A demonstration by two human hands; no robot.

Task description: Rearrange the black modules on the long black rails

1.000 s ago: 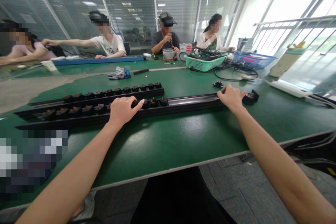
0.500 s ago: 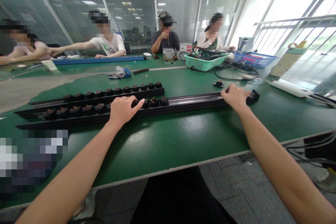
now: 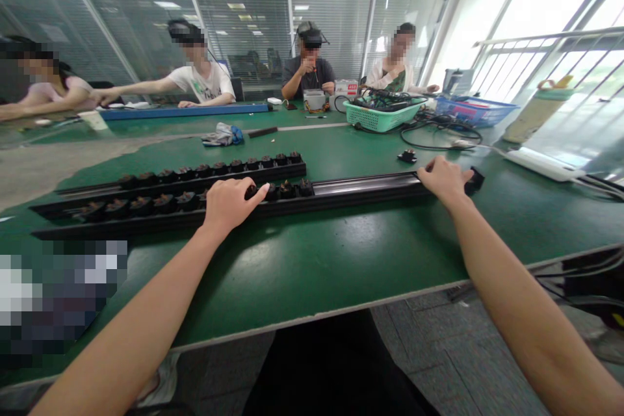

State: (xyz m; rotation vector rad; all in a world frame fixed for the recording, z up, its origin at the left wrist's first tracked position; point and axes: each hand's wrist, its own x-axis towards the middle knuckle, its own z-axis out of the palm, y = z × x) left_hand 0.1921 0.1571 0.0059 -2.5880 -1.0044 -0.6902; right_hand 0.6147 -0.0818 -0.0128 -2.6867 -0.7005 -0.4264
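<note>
A long black rail lies across the green table before me, its left stretch filled with a row of black socket modules. The right stretch is a bare, shiny channel. My left hand is closed over the rail's middle, fingers behind it and thumb along the modules. My right hand grips the rail near its right end, the fingertips partly hidden behind it. Just beyond that hand sits a black end piece; whether it is joined to the rail is hidden. A second black rail with similar modules lies behind.
A loose black module lies behind the right hand. Further back are a green basket of cables, a blue basket, a cloth and a bottle. Several people sit across the table.
My right hand has shifted slightly to the right along the rail. My left hand stays in place. Across the table, one person's hand has lowered to the grey box.
</note>
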